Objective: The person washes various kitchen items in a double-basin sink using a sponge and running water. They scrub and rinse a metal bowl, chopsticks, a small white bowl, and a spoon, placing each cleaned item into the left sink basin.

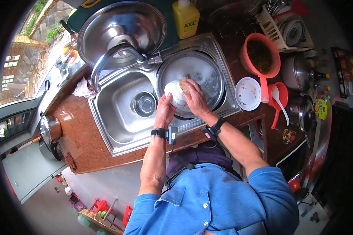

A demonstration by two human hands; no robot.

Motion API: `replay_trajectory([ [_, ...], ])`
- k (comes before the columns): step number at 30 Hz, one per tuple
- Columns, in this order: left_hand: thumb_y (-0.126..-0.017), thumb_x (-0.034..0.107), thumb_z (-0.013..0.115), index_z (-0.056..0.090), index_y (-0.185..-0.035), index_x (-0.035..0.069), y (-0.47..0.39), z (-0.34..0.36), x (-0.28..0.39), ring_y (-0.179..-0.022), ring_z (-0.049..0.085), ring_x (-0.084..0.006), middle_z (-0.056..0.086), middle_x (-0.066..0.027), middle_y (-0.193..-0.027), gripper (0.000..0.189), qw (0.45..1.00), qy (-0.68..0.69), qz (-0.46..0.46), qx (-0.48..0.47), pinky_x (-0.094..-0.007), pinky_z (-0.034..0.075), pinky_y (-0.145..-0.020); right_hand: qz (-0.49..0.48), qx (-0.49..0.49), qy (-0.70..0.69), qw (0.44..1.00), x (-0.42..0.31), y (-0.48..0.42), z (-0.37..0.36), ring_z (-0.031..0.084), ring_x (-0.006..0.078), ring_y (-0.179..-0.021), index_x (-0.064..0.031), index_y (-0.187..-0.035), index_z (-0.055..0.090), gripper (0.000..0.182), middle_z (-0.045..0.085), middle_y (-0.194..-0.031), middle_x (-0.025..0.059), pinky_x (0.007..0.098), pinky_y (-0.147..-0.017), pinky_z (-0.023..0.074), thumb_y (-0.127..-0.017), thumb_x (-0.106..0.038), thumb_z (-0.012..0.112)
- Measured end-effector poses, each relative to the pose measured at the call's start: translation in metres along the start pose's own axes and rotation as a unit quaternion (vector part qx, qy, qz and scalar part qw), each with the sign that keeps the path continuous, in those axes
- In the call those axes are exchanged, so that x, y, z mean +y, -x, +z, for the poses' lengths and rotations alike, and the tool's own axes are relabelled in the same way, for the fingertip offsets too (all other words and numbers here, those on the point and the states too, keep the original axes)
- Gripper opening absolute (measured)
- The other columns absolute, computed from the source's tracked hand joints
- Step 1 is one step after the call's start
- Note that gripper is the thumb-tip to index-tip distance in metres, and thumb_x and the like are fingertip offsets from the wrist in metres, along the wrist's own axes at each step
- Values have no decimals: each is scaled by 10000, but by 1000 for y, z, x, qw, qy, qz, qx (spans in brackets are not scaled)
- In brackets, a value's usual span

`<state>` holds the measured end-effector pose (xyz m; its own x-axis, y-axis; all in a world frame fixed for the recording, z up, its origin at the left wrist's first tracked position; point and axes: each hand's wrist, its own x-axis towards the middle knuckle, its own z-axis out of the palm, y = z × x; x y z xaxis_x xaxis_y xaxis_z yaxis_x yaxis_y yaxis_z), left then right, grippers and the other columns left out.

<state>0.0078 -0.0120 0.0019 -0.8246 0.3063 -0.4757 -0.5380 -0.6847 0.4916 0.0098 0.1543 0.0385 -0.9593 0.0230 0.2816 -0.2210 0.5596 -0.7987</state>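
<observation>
My left hand [166, 109] grips the near edge of a small white bowl [174, 93], its thumb against the side. My right hand [195, 98] presses a tan scrubbing pad [183, 85] against the bowl's right side. Both hands are over a large round metal basin [204, 66] of cloudy, sudsy water, which sits in the right sink bowl. The left sink bowl [114, 123] holds a strainer basket at its drain, and a curved chrome faucet [101, 63] arches over its far left corner.
A large steel bowl [88, 38] leans behind the faucet, beside a yellow detergent bottle [186, 19]. On the right are a soiled white plate [248, 94], a red strainer with greens [244, 55], a red ladle holding a white spoon [278, 101] and a dish rack [270, 29]. A cloth [85, 88] lies left.
</observation>
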Motion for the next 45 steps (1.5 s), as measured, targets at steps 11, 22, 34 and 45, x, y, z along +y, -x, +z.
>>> replay_trajectory([
  [11, -961, 147, 571, 583, -1128, -12, 1, 29, -8, -846, 587, -94, 653, -35, -979, 231, 962, -238, 94, 90, -255, 468, -762, 176, 1, -13, 984, 9, 13, -2, 574, 386, -1016, -15, -1042, 614, 258, 618, -1062, 207, 445, -898, 457, -786, -34, 589],
  [22, -962, 160, 573, 555, -1228, -32, 29, 53, 4, -970, 585, -99, 652, -36, -1084, 328, 926, -372, 22, -65, -277, 453, -894, 381, -114, -223, 890, 57, -32, 7, 602, 228, -1015, -6, -1105, 616, 268, 665, -1051, 111, 340, -872, 465, -918, -185, 547],
  [34, -978, 162, 543, 518, -1240, -10, -4, 39, -2, -1068, 605, -184, 622, -86, -1187, 315, 992, -59, 89, 60, -354, 460, -981, 440, -35, -369, 818, 88, 21, 23, 601, 225, -969, -8, -1110, 603, 283, 637, -1021, 107, 360, -847, 470, -876, -159, 554],
  [45, -810, 242, 707, 661, -1002, 50, -14, 39, -25, -1011, 608, -308, 664, -129, -976, 276, 591, -788, 146, -96, -478, 416, -937, 103, -97, 15, 990, 75, -17, -23, 564, 376, -1045, -45, -1107, 617, 305, 589, -1094, 178, 439, -895, 461, -802, -60, 605],
])
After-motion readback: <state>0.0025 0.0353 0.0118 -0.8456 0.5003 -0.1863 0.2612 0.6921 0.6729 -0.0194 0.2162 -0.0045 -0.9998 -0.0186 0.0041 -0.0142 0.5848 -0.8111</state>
